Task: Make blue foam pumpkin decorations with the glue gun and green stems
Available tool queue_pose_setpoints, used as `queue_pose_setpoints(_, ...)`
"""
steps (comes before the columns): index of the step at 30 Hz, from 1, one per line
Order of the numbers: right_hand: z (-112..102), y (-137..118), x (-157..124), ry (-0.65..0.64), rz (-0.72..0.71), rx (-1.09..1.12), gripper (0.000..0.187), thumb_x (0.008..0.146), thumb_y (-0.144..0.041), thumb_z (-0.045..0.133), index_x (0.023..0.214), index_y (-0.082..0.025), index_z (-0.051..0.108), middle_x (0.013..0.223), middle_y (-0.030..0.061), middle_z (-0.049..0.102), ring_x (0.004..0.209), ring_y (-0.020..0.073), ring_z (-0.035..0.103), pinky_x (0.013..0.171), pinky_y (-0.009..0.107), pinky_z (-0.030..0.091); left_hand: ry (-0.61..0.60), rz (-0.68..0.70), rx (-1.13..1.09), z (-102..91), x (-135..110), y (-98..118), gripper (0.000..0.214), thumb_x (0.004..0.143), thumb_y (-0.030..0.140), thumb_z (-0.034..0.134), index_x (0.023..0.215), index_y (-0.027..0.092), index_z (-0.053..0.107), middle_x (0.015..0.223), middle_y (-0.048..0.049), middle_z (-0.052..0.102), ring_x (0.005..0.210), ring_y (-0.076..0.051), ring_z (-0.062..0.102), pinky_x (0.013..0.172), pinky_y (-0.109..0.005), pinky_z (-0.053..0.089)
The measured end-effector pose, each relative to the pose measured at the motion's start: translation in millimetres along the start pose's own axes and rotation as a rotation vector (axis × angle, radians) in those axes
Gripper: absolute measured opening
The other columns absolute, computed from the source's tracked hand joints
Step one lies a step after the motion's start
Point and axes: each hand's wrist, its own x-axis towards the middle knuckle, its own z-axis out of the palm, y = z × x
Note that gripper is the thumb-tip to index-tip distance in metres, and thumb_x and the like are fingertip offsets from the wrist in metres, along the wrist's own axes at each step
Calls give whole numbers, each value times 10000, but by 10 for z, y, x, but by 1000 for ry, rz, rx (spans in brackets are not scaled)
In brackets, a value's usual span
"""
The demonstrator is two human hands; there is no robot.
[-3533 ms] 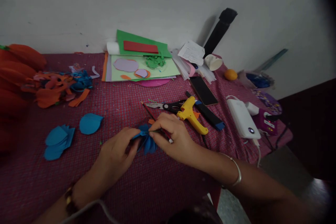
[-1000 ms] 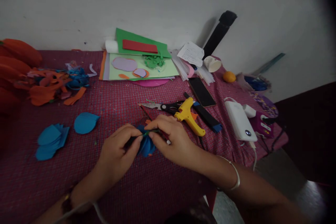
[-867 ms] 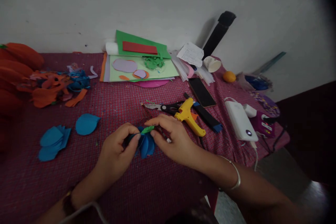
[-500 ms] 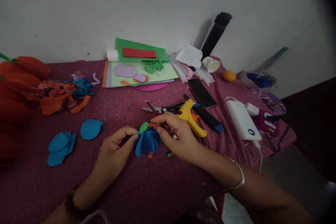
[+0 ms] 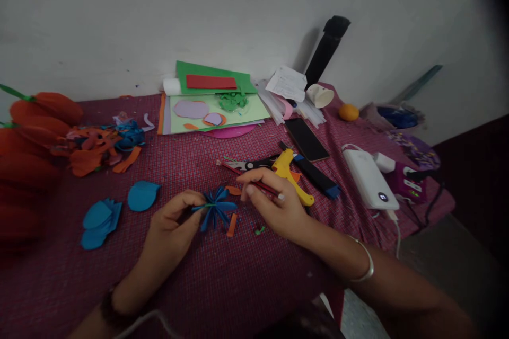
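Note:
My left hand (image 5: pixel 175 225) pinches a blue foam craft piece (image 5: pixel 216 206) at its left side. Its blue petals fan out around a centre with a bit of green. In my right hand (image 5: pixel 274 204) is a dark red pencil (image 5: pixel 260 185), gripped between thumb and fingers, slanting toward the upper left. A small gap separates my right fingertips from the craft piece. Orange scraps (image 5: pixel 231 225) and a green bit (image 5: pixel 260 230) lie on the cloth close by. To the left rest a stack of blue drop-shaped cutouts (image 5: pixel 99 222) and another blue cutout (image 5: pixel 143 196).
Behind my right hand lie scissors (image 5: pixel 254 165), a yellow glue gun (image 5: pixel 289 172) and a phone (image 5: pixel 307 139). A white power bank (image 5: pixel 369 177) sits at right. Orange foam pumpkins (image 5: pixel 43 116) and foam scraps (image 5: pixel 95 145) stand left. Foam sheets (image 5: pixel 214 103) lie by the wall.
The blue piece has been turned in my left hand, so its petals now spread like a star and the leaf no longer shows flat. My right fingers have moved off it.

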Motion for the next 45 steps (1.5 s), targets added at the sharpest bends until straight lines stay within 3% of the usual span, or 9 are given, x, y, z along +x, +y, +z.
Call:
queue_pose_setpoints(6, 8, -3, 15, -65, -70, -75, 122, 883, -152, 544, 972, -173, 624, 882, 33, 677, 808, 132, 626, 740, 267, 492, 19, 40, 98, -8, -7, 42, 52, 804, 185, 612, 758, 195, 633, 769, 1, 629, 723, -128, 584, 686, -247, 473)
queue_pose_setpoints(10, 35, 11, 22, -170, -121, -181, 115, 860, -234, 638, 961, -179, 635, 803, 15, 641, 739, 137, 583, 700, 274, 452, -16, 72, 131, 15, 0, 82, 87, 816, 196, 609, 738, 196, 648, 733, 3, 638, 700, -128, 591, 662, -243, 483)
queue_pose_setpoints(14, 56, 15, 27, -219, -172, -237, 50, 882, -223, 618, 858, -184, 637, 780, 5, 642, 733, 129, 576, 697, 271, 409, -46, 104, 143, 41, -2, 114, 87, 809, 178, 612, 770, 201, 687, 750, -3, 672, 707, -131, 621, 655, -238, 497)
queue_pose_setpoints(30, 70, -68, 26, -204, -148, -332, 69, 874, -176, 558, 810, -182, 582, 725, -11, 575, 697, 127, 525, 662, 276, 357, -60, 170, 197, 77, -21, 89, 85, 803, 174, 634, 812, 222, 704, 772, 5, 691, 714, -129, 645, 631, -233, 524)
queue_pose_setpoints(36, 42, -69, 32, -210, -104, -346, 75, 871, -180, 557, 801, -185, 584, 718, -12, 567, 699, 129, 521, 655, 271, 357, -13, 108, 253, 48, -72, -9, 206, 795, 221, 643, 994, 244, 692, 935, -26, 727, 827, -179, 681, 774, -330, 569)
queue_pose_setpoints(41, 3, -61, 43, -163, -81, -239, 83, 858, -158, 561, 779, -182, 571, 727, -11, 577, 704, 123, 528, 662, 261, 393, -52, 292, 328, 7, -58, -33, 254, 820, 130, 587, 1013, 257, 693, 882, -15, 709, 801, -152, 674, 727, -275, 567)
queue_pose_setpoints(45, -46, -56, 57, -81, 17, -75, 87, 875, -192, 549, 789, -184, 562, 696, -24, 553, 626, 100, 493, 584, 227, 395, -82, 399, 436, -29, -24, -10, 252, 849, 126, 557, 1009, 250, 708, 888, -29, 699, 792, -143, 675, 682, -243, 567)
